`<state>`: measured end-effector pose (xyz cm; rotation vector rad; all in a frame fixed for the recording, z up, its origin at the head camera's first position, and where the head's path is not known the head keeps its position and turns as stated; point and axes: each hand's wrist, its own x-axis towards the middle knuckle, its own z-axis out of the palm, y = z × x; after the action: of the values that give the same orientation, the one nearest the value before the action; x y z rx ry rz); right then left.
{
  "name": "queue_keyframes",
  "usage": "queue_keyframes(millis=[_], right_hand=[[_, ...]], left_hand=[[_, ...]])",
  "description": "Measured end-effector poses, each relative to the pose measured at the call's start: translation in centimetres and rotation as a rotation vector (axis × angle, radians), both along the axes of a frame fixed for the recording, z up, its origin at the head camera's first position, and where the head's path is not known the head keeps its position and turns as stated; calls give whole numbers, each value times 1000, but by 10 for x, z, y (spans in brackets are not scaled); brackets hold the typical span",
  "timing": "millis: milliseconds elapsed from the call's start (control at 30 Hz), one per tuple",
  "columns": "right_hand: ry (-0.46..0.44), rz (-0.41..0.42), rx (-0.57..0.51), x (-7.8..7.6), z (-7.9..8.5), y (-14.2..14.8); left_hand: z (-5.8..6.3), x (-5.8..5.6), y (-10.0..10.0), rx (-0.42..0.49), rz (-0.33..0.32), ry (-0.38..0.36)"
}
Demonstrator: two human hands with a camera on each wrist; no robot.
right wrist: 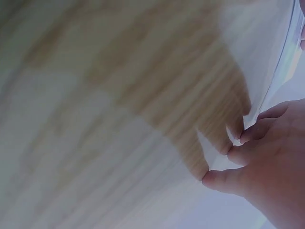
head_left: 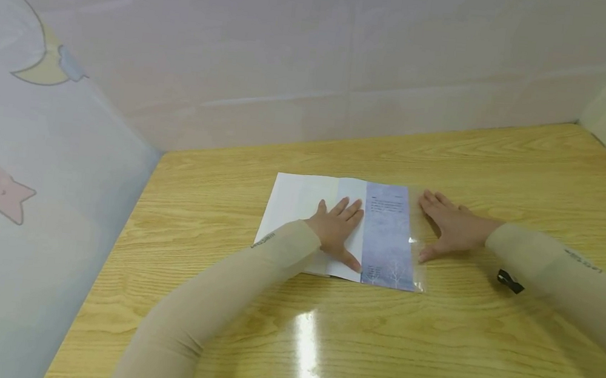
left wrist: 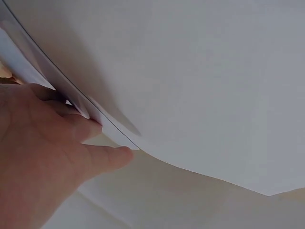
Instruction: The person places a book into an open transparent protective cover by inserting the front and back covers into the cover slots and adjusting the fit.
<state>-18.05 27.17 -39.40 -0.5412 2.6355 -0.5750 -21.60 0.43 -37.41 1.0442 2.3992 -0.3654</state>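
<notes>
An open book (head_left: 293, 206) with white pages lies on the table, its purple printed flap (head_left: 390, 240) spread out on the right. A strip of clear plastic film (head_left: 414, 218) sticks out past the flap's right edge. My left hand (head_left: 335, 225) rests with fingers spread on the white paper, close to the fold beside the flap. Just right of the film, my right hand (head_left: 455, 227) lies with fingers extended, fingertips near the film's edge and touching the tabletop. White paper (left wrist: 190, 95) fills much of the left wrist view; the right wrist view shows the fingertips on wood grain.
The wooden table (head_left: 214, 205) meets a pale cloth backdrop (head_left: 272, 58) behind and on both sides. A small black item (head_left: 510, 281) shows beside the right sleeve (head_left: 542, 261). Light glares off the tabletop in front of the book.
</notes>
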Motion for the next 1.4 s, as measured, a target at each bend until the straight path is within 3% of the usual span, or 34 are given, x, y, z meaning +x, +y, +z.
queue_keyframes(millis=[367, 800, 1400], right_hand=[[-24, 7, 11, -1, 0, -1], [-22, 6, 21, -2, 0, -1], [23, 39, 26, -1, 0, 7]], left_hand=[[10, 4, 1, -20, -17, -5], [10, 4, 4, -17, -29, 4], [8, 4, 4, -14, 2, -3]])
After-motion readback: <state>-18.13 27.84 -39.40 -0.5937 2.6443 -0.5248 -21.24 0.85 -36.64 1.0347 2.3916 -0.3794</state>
